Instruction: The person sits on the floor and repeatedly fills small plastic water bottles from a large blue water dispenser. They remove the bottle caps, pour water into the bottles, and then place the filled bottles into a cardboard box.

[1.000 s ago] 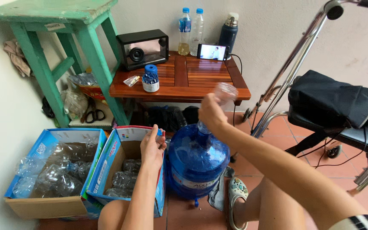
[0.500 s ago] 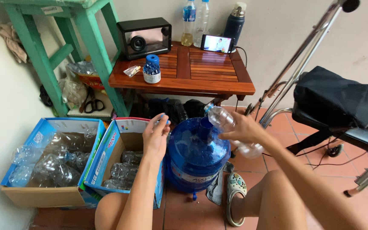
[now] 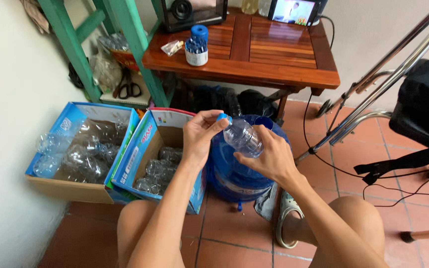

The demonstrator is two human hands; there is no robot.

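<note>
My right hand grips a small clear plastic bottle, tilted with its neck toward the upper left. The fingers of my left hand pinch the bottle's blue cap. Both hands hover over a large blue water jug standing on the tiled floor between my knees. To the left of my left arm, a cardboard box holds several crushed clear bottles.
A second box of clear bottles sits at the far left by the wall. A low wooden table stands behind the jug, a green stool to its left. A metal frame with a black bag stands at right. Cables cross the floor.
My right hand brought the bottle from high on the right down over the jug. My left hand rose from the box edge and took hold of the cap.
</note>
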